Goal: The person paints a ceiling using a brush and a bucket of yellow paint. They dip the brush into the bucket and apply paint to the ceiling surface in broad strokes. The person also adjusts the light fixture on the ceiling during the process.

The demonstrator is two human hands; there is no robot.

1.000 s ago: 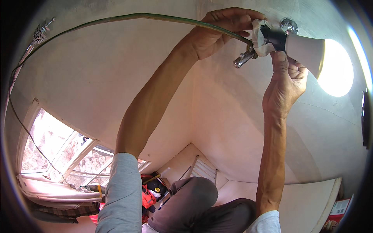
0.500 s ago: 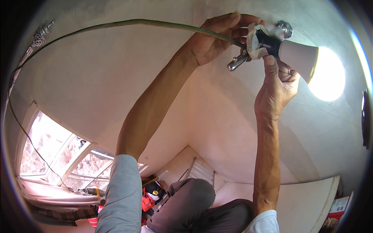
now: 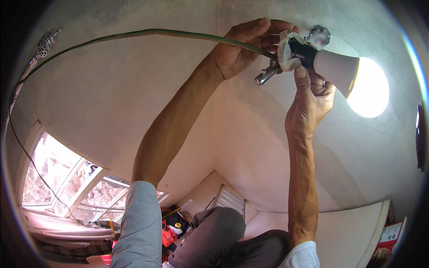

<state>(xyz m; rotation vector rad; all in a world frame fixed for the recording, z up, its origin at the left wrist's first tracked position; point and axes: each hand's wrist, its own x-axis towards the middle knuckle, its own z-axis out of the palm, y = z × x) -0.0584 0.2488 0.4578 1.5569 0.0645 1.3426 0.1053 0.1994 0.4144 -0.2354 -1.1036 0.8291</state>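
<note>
A lit LED bulb sits in a black lamp socket, glowing end pointing lower right. A crumpled whitish wrap surrounds the socket's rear. My right hand grips the socket from below, thumb against its near side, fingers partly hidden behind the bulb's base. My left hand has its fingers stretched toward the wrap, thumb raised and apart; its fingertips are partly hidden. A dark green cable passes in front of the left palm to the socket's rear. Just below hangs a shiny metal clamp piece.
A round metal fitting is on the wall behind the socket. An ornate metal rod stands at far left, near the cable. Windows and a folded curtain lie lower left. My bent knees are below.
Both hands, the socket and the bulb appear slightly farther left in the picture, along with small shifts of the background. The grip looks the same.
</note>
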